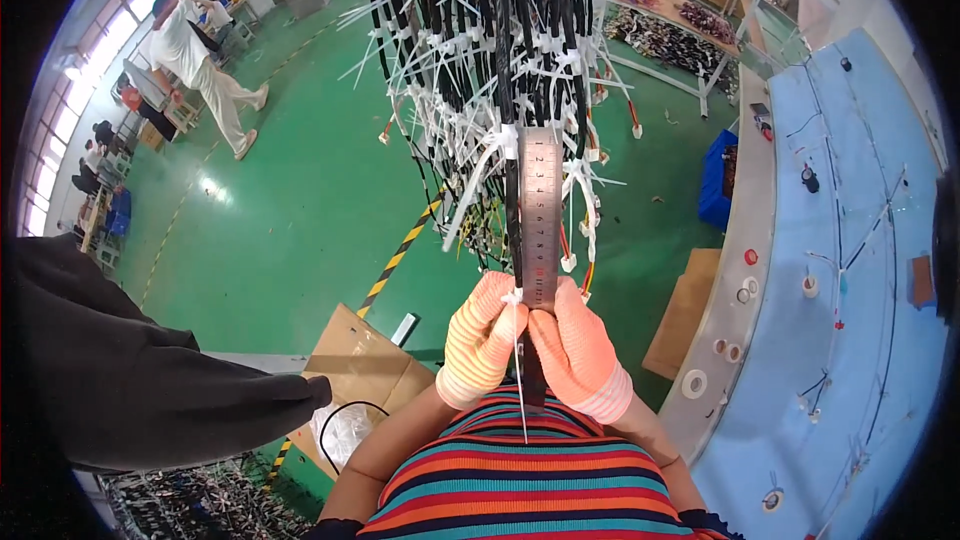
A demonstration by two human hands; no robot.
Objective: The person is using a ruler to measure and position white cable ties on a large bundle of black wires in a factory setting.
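Ruler (540,205) up the middle, in front of my chest, scale side toward me; a black cable (513,215) runs close along its left edge. My left grip (482,340), gloved, is pinched closed on the cable beside the ruler's lower part, at a white tie (514,297) whose thin tail points back toward my striped shirt (520,475). Cannot tell whether those fingertips touch the ruler as well. My right grip (582,350), also gloved, is closed on the ruler's lower part. Upper tie (510,143) on the cable, level with the ruler's top end. Beyond the ruler, a thick hanging bundle (450,50) of black cables, bristling with white ties. Right of the ruler: blue bin (714,180), then a long blue surface (860,240). Lower left of it: box (350,340), dark cloth (150,370). Far upper left: person (190,50) in white, mid-stride.
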